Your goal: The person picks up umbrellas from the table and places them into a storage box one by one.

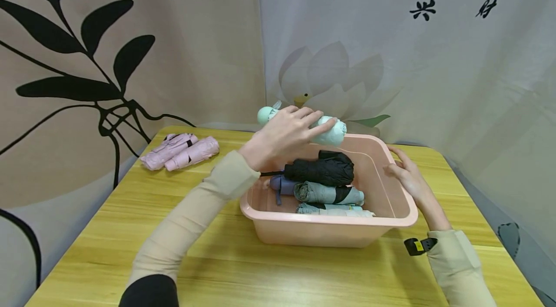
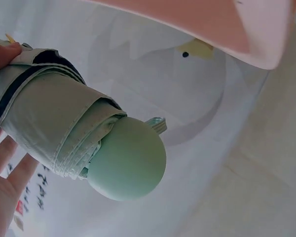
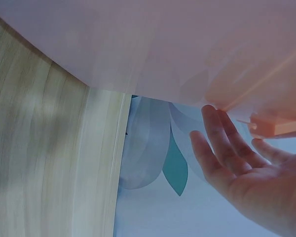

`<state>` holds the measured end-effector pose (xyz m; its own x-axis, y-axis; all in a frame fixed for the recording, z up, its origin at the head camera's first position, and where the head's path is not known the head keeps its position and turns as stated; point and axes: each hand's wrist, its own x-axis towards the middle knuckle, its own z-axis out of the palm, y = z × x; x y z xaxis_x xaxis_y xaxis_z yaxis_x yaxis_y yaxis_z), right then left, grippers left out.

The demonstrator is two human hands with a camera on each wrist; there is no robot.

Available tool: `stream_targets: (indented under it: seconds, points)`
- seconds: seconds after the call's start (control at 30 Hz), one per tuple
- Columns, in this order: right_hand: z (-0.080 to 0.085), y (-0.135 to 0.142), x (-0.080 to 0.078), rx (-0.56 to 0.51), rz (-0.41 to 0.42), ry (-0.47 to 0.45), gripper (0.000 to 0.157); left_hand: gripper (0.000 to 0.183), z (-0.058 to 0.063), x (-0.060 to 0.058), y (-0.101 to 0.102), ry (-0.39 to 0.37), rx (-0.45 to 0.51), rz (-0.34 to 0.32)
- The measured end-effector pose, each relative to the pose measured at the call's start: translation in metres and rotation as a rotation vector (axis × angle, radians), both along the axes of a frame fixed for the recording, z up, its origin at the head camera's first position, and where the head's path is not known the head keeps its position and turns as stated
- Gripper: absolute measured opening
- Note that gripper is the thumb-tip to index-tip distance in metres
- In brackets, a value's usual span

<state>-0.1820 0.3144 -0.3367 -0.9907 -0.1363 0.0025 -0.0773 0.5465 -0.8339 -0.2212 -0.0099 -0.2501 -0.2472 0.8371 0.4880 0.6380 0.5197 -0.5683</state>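
Note:
My left hand (image 1: 288, 128) grips a folded mint-green umbrella (image 1: 332, 132) above the far edge of a pink plastic basin (image 1: 312, 230). In the left wrist view, the round mint handle (image 2: 128, 160) of this umbrella points away from the fingers. My right hand (image 1: 408, 174) holds the basin's right rim, its thumb over the edge. The right wrist view has its fingers (image 3: 229, 143) against the outer wall, under the rim. Inside the basin lie a black folded umbrella (image 1: 321, 169), a blue-purple one (image 1: 284, 185), a grey-teal one (image 1: 321, 193) with a black strap, and paler ones at the near wall.
Two pink folded umbrellas (image 1: 191, 153) lie side by side on the wooden table (image 1: 208, 258), left of the basin. Behind the table hangs a printed cloth (image 1: 208, 46) with leaves, a lotus and characters. A black band device (image 1: 419, 246) sits on the right wrist.

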Motion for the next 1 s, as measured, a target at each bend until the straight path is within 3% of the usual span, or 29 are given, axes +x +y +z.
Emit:
stream_targets:
  seconds: [0.2, 0.4, 0.63, 1.0]
  points:
    - [0.002, 0.000, 0.001, -0.004, -0.001, 0.000, 0.057, 0.039, -0.003, -0.003, 0.016, 0.035, -0.056, -0.010]
    - [0.002, -0.001, 0.002, -0.004, -0.005, -0.006, 0.057, 0.049, -0.006, -0.006, 0.034, -0.035, -0.111, -0.006]
    - [0.002, -0.002, 0.001, -0.003, -0.003, -0.002, 0.058, 0.047, -0.010, -0.009, 0.051, -0.112, -0.192, 0.041]
    - [0.000, -0.001, -0.001, -0.020, -0.036, 0.003, 0.059, 0.051, -0.026, -0.019, 0.066, -0.135, -0.246, 0.046]
